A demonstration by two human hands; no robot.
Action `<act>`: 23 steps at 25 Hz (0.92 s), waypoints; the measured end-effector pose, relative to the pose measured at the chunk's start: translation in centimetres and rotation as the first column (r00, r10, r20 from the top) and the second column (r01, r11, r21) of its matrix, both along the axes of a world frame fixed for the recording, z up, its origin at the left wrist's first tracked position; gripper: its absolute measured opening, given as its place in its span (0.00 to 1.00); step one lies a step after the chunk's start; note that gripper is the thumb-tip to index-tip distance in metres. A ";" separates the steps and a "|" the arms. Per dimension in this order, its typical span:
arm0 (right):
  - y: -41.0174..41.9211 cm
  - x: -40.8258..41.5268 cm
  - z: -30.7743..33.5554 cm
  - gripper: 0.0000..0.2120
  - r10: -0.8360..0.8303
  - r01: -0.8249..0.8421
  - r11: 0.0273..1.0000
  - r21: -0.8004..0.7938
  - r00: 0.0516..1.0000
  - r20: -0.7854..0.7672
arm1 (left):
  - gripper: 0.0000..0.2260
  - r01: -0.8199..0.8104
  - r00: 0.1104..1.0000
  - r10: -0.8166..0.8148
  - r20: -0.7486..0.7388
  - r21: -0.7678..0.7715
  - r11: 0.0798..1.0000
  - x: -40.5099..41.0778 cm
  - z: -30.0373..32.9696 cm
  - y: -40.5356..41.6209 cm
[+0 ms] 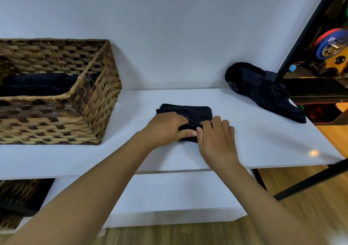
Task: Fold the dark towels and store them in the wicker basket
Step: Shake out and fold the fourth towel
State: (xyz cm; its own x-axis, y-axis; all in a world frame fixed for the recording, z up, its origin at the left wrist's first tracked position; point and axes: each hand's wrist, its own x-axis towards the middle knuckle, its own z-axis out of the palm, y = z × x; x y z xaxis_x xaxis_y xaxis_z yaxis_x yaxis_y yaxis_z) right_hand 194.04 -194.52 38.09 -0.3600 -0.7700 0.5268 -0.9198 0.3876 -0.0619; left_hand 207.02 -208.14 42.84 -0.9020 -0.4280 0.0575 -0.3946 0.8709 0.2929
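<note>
The basket [56, 94] sits at the left of the table [263, 141] and already has dark cloth folded inside it, seemingly one or more stored towels, though the shadowed interior makes a count unsafe. Well to the right of the basket, against the wall, a heap [263, 90] of dark towels lies unfolded, so a good share of the work looks undone. Between the basket and that heap, nearer the front edge, a towel [188, 113] lies partly folded, its near edge doubled over. The left hand [165, 128] grips that near fold, fingers curled over it and thumb along the front. The right hand [216, 135] touches it thumb to thumb, its fingers curled onto the same fold, pinching it.
</note>
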 end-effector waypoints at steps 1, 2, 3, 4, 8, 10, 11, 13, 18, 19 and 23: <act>0.0 -0.1 -0.3 0.18 -0.001 0.001 1.000 -0.010 1.000 0.014 | 0.23 -0.004 1.000 0.004 -0.009 0.055 0.998 -0.5 0.1 -0.4; 0.0 -0.2 -0.3 0.19 0.002 -0.002 1.000 -0.015 0.999 0.032 | 0.24 -0.018 1.000 0.019 -0.018 0.094 0.995 -1.0 0.2 -0.7; 0.0 -0.2 -0.4 0.19 0.005 -0.004 1.000 -0.029 0.999 0.037 | 0.25 -0.047 0.999 0.049 -0.012 0.116 0.992 -1.5 0.1 -1.0; -0.3 -0.2 -0.4 0.19 0.007 -0.005 0.999 -0.039 0.998 0.056 | 0.26 -0.079 0.997 0.080 -0.002 0.119 0.990 -2.0 -0.1 -1.5; -2.1 -1.0 1.0 0.21 -0.010 0.016 0.999 -0.031 0.985 0.174 | 0.18 -0.118 0.976 0.140 -0.170 0.129 0.984 -2.3 -1.1 -2.3; -2.7 -1.3 2.2 0.21 -0.048 0.024 0.996 0.083 0.953 0.299 | 0.16 -0.159 0.959 0.161 -0.233 0.027 0.987 -2.0 -1.5 -1.8; -3.0 -1.5 2.6 0.21 -0.074 0.020 0.989 0.149 0.930 0.361 | 0.15 -0.189 0.954 0.164 -0.251 -0.081 0.979 -1.8 -1.9 -1.4; -3.4 -2.0 3.4 0.23 -0.127 0.005 0.970 0.242 0.862 0.491 | 0.19 -0.227 0.953 0.159 -0.258 -0.263 0.938 -0.9 -2.5 0.0; -3.6 -1.9 5.5 0.22 -0.206 -0.119 0.909 0.399 0.703 0.681 | 0.27 -0.126 0.983 0.058 -0.175 -0.407 0.905 2.7 -3.1 2.1; -3.5 -1.5 5.5 0.21 -0.216 -0.129 0.877 0.463 0.754 0.620 | 0.27 -0.108 0.988 0.056 -0.146 -0.380 0.919 3.0 -2.4 2.1; -2.1 1.8 3.2 0.21 -0.098 0.068 0.969 0.237 0.988 0.118 | 0.24 -0.063 0.998 0.059 -0.034 -0.135 0.989 2.5 0.3 1.0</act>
